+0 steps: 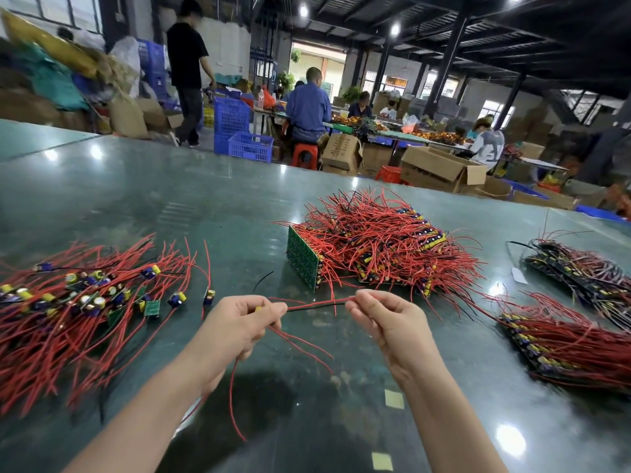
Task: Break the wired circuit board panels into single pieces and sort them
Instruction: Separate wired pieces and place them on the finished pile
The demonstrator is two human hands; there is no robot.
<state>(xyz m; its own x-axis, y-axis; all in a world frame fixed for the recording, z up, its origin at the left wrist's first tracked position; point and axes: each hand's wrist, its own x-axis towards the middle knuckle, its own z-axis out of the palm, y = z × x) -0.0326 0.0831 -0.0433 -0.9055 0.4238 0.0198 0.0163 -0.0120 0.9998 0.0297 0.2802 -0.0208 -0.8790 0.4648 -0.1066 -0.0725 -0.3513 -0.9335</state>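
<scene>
Two bare forearms, left grip (235,324) and right grip (389,322) ungloved, no sleeves, rings or watch.

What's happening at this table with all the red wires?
A person is sorting wired circuit boards by hand. The left hand grips one small piece with its red wires trailing down, while the right hand pinches the far ends of its wires, stretching them out. Separated single boards lie in a pile on the left. Unbroken green panels wait in a heap in the middle, and more stacks sit on the right.
</scene>
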